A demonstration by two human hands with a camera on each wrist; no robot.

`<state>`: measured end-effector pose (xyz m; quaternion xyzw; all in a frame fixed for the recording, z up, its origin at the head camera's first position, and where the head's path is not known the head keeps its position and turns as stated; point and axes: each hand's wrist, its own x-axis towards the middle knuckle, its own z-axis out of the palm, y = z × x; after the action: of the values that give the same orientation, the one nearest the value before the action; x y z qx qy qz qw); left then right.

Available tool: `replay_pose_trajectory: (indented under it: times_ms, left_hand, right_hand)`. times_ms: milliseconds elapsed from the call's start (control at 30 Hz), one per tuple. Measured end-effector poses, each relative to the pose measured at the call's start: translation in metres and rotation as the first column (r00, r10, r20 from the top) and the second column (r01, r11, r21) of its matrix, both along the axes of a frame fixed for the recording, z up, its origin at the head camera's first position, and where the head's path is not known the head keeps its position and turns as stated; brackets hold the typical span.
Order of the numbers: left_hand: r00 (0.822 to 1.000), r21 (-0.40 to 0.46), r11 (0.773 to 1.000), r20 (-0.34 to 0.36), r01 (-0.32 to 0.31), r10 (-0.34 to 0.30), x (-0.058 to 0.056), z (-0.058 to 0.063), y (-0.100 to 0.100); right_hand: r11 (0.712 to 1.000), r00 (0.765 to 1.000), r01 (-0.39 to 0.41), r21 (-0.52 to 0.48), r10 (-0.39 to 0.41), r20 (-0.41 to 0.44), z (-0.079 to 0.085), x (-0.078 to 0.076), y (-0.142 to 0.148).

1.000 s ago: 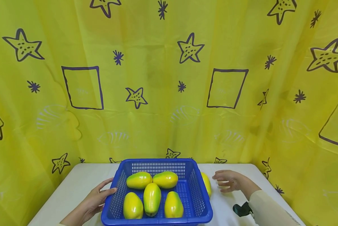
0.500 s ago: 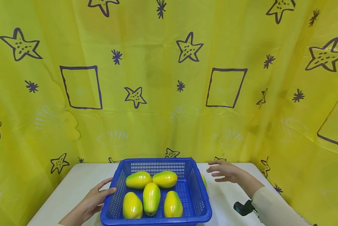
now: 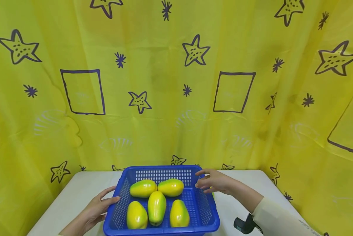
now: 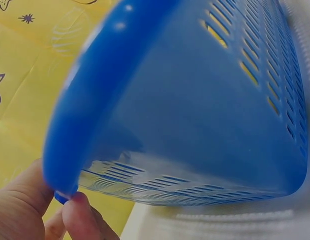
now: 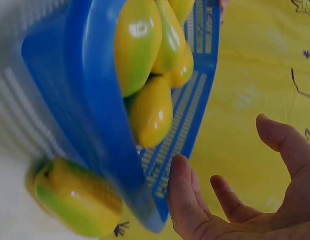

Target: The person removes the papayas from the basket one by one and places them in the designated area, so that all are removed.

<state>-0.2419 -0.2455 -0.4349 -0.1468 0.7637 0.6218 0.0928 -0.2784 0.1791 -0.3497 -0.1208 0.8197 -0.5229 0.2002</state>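
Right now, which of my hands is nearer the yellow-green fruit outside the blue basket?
Right. Your right hand hovers near the yellow-green fruit; your left hand holds the opposite rim of the blue basket.

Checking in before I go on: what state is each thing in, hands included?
Basket: upright, uncovered, partly filled.
Five fruits: lying inside the basket.
Sixth fruit: lying on the table, outside the basket's right side.
Left hand: gripping the basket's left rim.
Right hand: fingers apart, holding nothing, near the basket's right rim.
Curtain: hanging behind the table.
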Motion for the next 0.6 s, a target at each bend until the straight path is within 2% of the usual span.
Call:
replay_pose_trajectory:
  times_ms: [267, 600]
  left_hand:
    - [1.000, 0.015, 1.000, 0.006, 0.004, -0.004, 0.000, 0.000, -0.002]
    - [1.000, -0.009, 1.000, 0.012, 0.022, -0.022, -0.002, 0.000, -0.010]
  right_hand:
    - [0.998, 0.997, -0.064, -0.007, 0.064, 0.034, -0.005, 0.007, -0.028]
    - [0.998, 0.996, -0.046, 0.033, 0.044, 0.073, -0.015, 0.012, -0.050]
